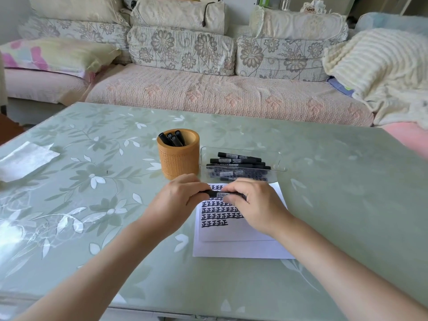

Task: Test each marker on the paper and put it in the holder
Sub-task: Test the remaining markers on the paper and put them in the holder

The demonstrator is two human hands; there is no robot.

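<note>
Both hands' fingers [234,189] curl around one marker [222,194] (level), above paper [240,249].

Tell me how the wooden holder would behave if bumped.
The wooden holder looks squat and thick-walled, so it probably won't tip. On the glossy table it may slide instead. The markers leaning inside likely add little weight.

- Black marker [223,194], white-labelled, lies level over the paper's far end, gripped by the left hand [176,200] and the right hand [254,205].
- White paper [240,247] lies flat, with rows of black characters on its far half.
- Round wooden holder [178,161] stands upright, far-left of the paper, with several tested markers [172,139] inside.
- Loose markers [238,163] lie in a clear tray [281,164] to the right of the holder.
</note>
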